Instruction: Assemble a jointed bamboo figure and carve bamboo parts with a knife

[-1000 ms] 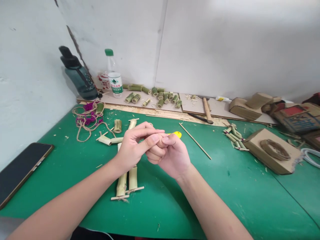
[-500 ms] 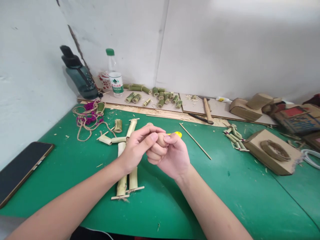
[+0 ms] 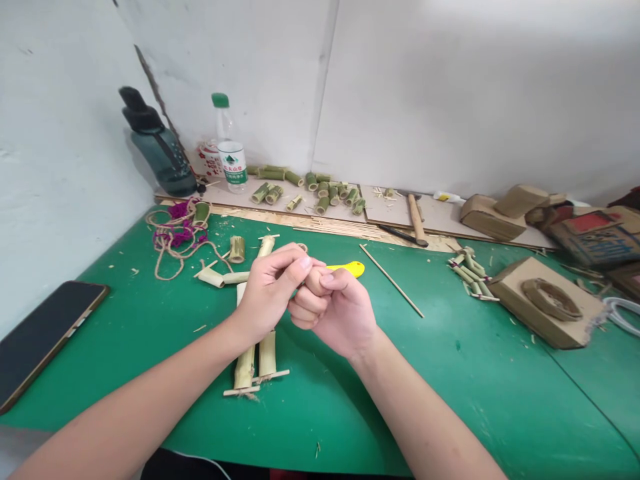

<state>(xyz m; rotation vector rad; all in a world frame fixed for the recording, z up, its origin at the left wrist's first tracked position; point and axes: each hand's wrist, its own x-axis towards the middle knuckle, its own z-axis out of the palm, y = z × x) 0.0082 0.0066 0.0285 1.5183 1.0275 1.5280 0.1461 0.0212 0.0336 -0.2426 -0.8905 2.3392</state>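
Note:
My left hand [image 3: 270, 283] and my right hand [image 3: 340, 307] meet above the table, fingertips touching. Thumb and fingers are pinched on the left; the right is curled with its thumb pressed on the index finger. Whatever they hold between them is hidden. Below and behind my left hand lies a jointed figure of bamboo tubes [image 3: 267, 353], its lower ends crossed by thin sticks and its middle covered by the hand. A yellow handle [image 3: 353, 269] shows just behind my fingers. To the right rests a thin bamboo stick [image 3: 391, 281], and a short bamboo tube [image 3: 237, 249] stands beyond on the left.
Purple and tan cord [image 3: 175, 237] lies tangled at the back left, near a phone [image 3: 47, 340]. Along the wall are a dark bottle [image 3: 163, 157], a water bottle [image 3: 233, 160], cut bamboo pieces [image 3: 325, 193] and a hammer [image 3: 416, 220]. Cardboard shapes [image 3: 545, 303] sit at right.
Both hands have shifted slightly left, still pressed together. More of the yellow handle now shows behind them. The bamboo figure stays in place.

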